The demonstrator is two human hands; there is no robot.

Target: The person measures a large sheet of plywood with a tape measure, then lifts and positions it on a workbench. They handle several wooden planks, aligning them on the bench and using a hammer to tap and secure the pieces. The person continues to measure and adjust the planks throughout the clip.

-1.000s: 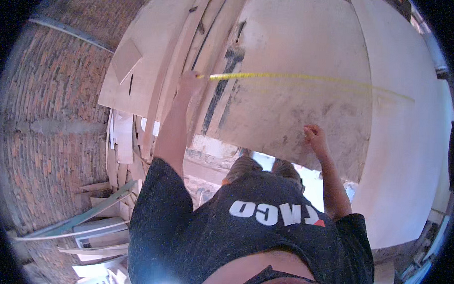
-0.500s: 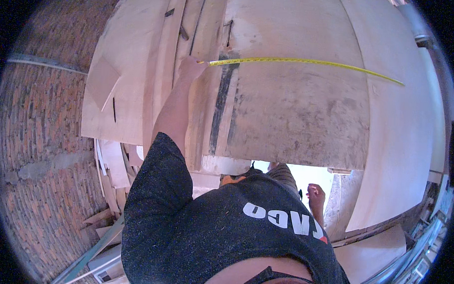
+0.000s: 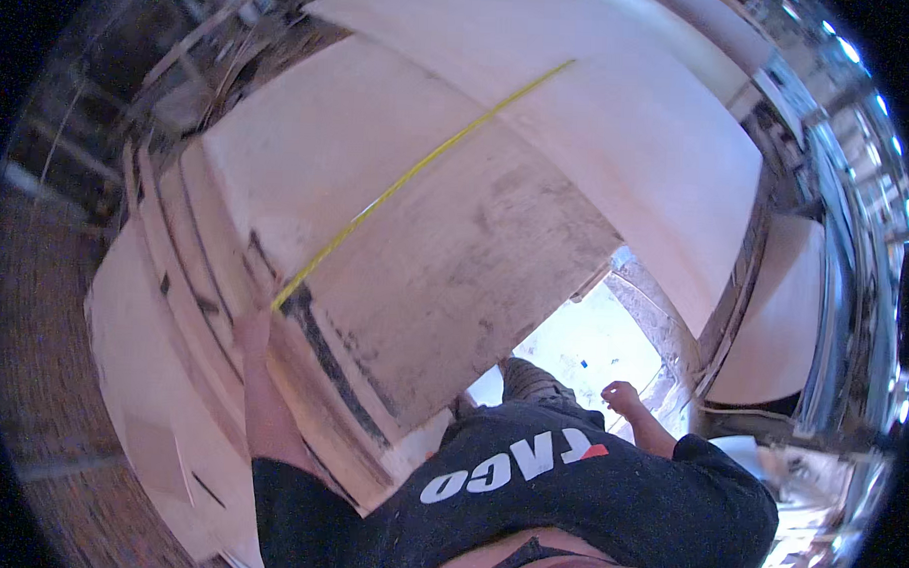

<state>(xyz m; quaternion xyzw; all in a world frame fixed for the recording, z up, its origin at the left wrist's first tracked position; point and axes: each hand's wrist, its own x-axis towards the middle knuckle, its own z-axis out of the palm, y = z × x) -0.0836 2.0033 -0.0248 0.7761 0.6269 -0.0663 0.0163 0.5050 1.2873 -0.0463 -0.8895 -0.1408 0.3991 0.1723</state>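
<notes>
A yellow tape measure (image 3: 408,177) lies stretched in a slanting line across pale wooden sheets, its blade running from my left hand to a far tip with no hand on it. My left hand (image 3: 254,329) is closed on the near end, by a dark stripe on the sheet; any tape case there is hidden. Below the tape spreads a stained plywood sheet (image 3: 465,274), partly under or beside a smoother, paler sheet (image 3: 643,180). My right hand (image 3: 623,397) hangs away from the sheets at my right side, fingers loosely bent and apart, with nothing visible in it.
Long wooden strips (image 3: 184,275) lie along the left of the sheets, near a brick wall (image 3: 41,370). A bright floor patch (image 3: 583,334) shows beyond my right hand. Another pale panel (image 3: 774,315) leans or lies at the right, beside long stacked pieces (image 3: 836,307).
The view has swung to the right, so the sheets and tape now run diagonally. My left hand still holds the tape's near end. My right arm is bent more into view.
</notes>
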